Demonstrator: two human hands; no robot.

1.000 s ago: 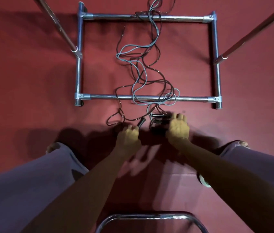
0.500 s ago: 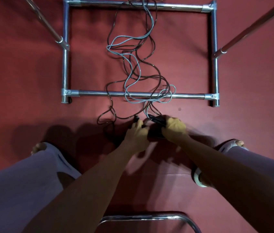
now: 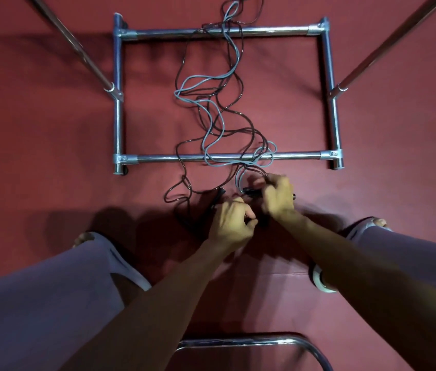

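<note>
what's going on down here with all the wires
A person leans down over a tangle of black cables and a grey cable on the red floor. Both hands work at the near ends: the right hand grips the black bundle, and the left hand pinches at it just beside. The tangle trails away across a metal frame.

A seated person wears loose, dusky purple trousers [image 3: 32, 303] with paler lining at the hems. Both forearms [image 3: 174, 295] are bare, with no sleeves in sight. Toes [image 3: 84, 236] peek out beyond the trouser legs.
</note>
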